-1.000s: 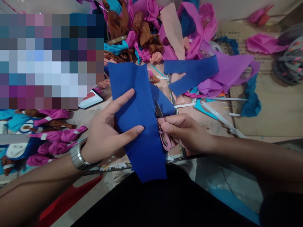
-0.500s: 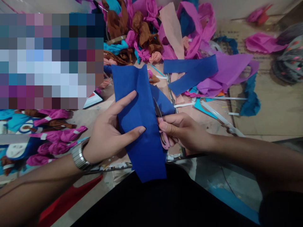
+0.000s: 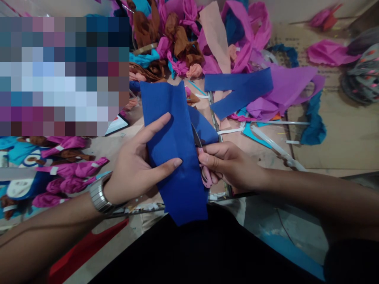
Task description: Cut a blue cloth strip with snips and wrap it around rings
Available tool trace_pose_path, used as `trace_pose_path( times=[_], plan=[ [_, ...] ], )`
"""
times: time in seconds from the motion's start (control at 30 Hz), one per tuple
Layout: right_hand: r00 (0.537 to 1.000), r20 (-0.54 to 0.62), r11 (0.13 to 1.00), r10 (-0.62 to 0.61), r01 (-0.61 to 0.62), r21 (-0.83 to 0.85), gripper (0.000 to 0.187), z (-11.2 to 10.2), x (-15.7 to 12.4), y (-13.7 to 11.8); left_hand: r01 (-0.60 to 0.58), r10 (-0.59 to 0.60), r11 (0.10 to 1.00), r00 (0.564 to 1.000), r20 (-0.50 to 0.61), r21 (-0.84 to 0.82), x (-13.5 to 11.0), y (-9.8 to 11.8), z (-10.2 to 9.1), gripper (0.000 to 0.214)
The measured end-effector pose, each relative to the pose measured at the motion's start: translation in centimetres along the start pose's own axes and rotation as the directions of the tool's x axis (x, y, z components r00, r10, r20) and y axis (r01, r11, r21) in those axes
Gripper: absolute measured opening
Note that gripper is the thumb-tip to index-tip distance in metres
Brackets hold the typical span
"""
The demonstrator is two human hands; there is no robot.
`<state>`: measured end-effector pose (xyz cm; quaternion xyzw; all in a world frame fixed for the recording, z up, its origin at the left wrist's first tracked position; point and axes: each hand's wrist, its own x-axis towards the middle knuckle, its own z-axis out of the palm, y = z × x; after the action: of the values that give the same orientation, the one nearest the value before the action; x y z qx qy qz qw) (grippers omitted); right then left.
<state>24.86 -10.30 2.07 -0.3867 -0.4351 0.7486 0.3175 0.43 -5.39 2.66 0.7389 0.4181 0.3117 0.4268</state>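
A long blue sheet [image 3: 174, 134], thin like crepe paper or cloth, hangs over the table's front edge, its lower end near my lap. My left hand [image 3: 136, 161] grips its left side, thumb and index finger lying on top and the other fingers hidden beneath. In my right hand [image 3: 222, 159] are small scissors [image 3: 206, 175] with pink handles, held along the sheet's right edge. Their dark blade points up and away, against the blue edge. A further blue flap [image 3: 203, 124] spreads to the right, behind the blade.
A blue V-shaped piece [image 3: 248, 85] lies beyond my right hand, near a purple sheet [image 3: 293, 86]. Brown and pink crumpled pieces [image 3: 177, 35] are heaped at the back. Pink twisted bundles [image 3: 74, 167] lie left. White strips [image 3: 272, 144] and cardboard [image 3: 340, 138] are at right.
Almost nothing differs. The lower end of the blue sheet has risen very slightly; both hands and the scissors stay in nearly the same place.
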Motion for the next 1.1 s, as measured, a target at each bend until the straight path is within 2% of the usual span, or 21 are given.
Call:
trace_pose_path(
  times=[0.53,0.7,0.9,1.1],
  plan=[
    [0.995,-0.088,0.999,-0.042,0.040,-0.019,0.044,-0.2,-0.1,0.1,-0.029,0.029,1.000,0.998,-0.058,-0.009,0.4,-0.8,-0.6,0.081],
    [0.995,-0.085,0.998,-0.057,0.057,-0.009,0.045,-0.1,-0.2,-0.3,-0.061,0.061,0.998,0.997,-0.049,-0.003,0.5,-1.0,-0.6,0.078],
    [0.996,-0.080,0.996,-0.044,0.038,-0.081,0.046,-0.2,-0.1,-0.3,-0.052,0.056,0.996,0.997,-0.049,0.067,0.4,-0.9,-0.7,0.080],
    [0.994,-0.085,0.992,-0.064,0.055,-0.111,0.046,-0.1,-0.2,-0.5,-0.046,0.049,0.998,0.996,-0.073,0.044,0.3,-0.9,-0.6,0.079]
  ],
)
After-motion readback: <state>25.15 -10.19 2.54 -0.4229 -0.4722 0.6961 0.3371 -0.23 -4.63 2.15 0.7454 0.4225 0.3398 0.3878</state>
